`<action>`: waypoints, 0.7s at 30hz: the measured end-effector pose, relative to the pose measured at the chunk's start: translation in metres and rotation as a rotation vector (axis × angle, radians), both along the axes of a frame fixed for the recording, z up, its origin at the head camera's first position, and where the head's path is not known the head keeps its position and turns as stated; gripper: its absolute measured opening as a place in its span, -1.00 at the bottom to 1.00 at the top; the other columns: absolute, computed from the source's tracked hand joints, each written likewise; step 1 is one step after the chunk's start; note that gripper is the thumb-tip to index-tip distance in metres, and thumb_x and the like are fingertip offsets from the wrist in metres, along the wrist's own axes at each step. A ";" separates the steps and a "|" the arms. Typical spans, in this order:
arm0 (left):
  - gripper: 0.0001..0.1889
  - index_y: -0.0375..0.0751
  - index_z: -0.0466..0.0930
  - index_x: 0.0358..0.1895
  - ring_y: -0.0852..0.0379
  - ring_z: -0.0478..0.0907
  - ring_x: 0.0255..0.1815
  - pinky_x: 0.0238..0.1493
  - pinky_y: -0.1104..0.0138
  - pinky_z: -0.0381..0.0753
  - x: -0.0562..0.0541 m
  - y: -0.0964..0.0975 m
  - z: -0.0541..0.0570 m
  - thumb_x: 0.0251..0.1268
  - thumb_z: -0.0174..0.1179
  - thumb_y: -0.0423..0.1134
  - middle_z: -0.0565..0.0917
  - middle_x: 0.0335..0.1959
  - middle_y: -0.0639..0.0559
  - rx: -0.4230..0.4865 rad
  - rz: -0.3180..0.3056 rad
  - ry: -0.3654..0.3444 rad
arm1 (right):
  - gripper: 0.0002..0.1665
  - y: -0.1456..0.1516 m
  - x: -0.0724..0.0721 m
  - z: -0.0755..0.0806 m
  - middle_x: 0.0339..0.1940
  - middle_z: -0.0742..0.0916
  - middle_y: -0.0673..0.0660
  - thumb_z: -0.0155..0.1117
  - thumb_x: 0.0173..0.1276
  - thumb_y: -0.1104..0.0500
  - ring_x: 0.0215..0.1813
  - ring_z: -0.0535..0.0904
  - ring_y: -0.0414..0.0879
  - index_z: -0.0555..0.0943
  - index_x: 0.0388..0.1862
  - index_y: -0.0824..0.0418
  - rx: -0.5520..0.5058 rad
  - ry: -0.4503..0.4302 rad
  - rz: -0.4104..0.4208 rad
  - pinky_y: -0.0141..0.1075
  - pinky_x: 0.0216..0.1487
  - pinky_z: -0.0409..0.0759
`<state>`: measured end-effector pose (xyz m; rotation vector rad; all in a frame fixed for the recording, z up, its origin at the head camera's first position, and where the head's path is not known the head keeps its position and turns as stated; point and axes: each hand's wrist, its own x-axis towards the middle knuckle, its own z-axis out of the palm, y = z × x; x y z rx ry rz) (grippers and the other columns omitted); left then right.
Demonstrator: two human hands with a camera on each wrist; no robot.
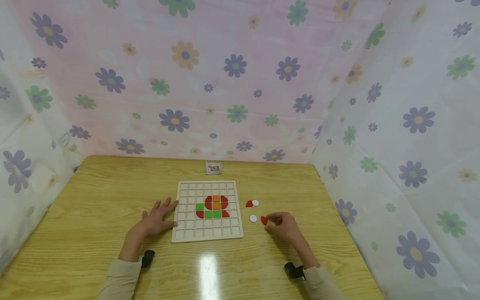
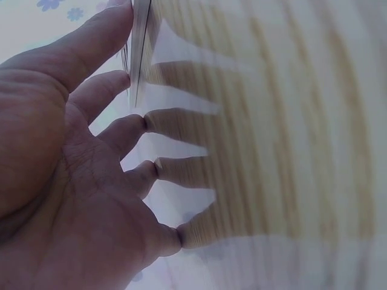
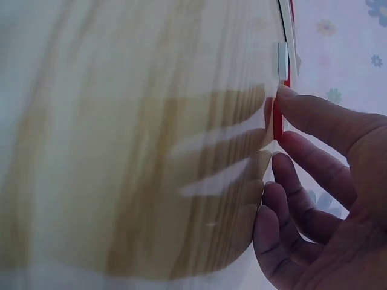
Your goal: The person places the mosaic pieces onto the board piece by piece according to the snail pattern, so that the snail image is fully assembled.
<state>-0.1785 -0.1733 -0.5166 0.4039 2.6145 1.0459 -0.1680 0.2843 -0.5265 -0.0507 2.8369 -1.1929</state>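
Note:
A wooden grid board lies on the table with red, orange and green pieces set in its middle cells. My left hand is spread beside the board, thumb and fingertips touching its left edge. Right of the board, my right hand pinches a red quarter-circle piece between thumb and forefinger, low at the tabletop. The right wrist view shows this red piece edge-on, its other fingers curled loosely below. Just left of the pinched piece lies a white disc.
Another red quarter-circle piece and a second white disc lie side by side right of the board. A small picture card sits behind the board. Flower-printed cloth walls off the back and sides of the wooden table.

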 end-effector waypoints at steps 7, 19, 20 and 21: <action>-0.18 -0.28 0.17 0.58 -0.61 -0.28 0.56 0.22 -0.64 -0.33 0.000 0.000 0.000 0.38 0.32 -0.07 -0.05 0.61 -0.47 -0.019 -0.011 0.005 | -0.81 -0.013 -0.004 0.002 -0.28 0.78 0.05 0.62 0.11 0.27 -0.27 0.58 -0.12 0.79 -0.29 0.22 0.057 0.001 -0.014 -0.24 -0.22 0.56; -0.19 -0.31 0.15 0.58 -0.62 -0.28 0.56 0.21 -0.65 -0.36 0.000 -0.002 -0.002 0.39 0.32 -0.09 -0.06 0.60 -0.49 -0.007 -0.027 0.014 | -0.81 -0.021 -0.004 0.004 -0.40 0.75 0.13 0.54 0.08 0.40 -0.35 0.64 -0.12 0.74 -0.29 0.35 -0.059 0.000 -0.064 -0.31 -0.31 0.63; -0.19 -0.31 0.15 0.58 -0.62 -0.28 0.56 0.22 -0.65 -0.36 0.000 -0.002 -0.002 0.39 0.32 -0.10 -0.06 0.60 -0.48 -0.004 -0.028 0.012 | -0.81 -0.021 -0.004 0.004 -0.40 0.75 0.13 0.54 0.07 0.41 -0.35 0.65 -0.12 0.74 -0.30 0.36 -0.071 -0.002 -0.066 -0.31 -0.30 0.65; -0.19 -0.31 0.15 0.58 -0.62 -0.28 0.56 0.22 -0.65 -0.37 0.000 -0.002 -0.002 0.39 0.31 -0.10 -0.06 0.60 -0.49 -0.003 -0.030 0.012 | -0.81 -0.021 -0.004 0.003 -0.41 0.75 0.12 0.54 0.07 0.41 -0.35 0.66 -0.13 0.74 -0.30 0.35 -0.079 -0.004 -0.069 -0.31 -0.29 0.65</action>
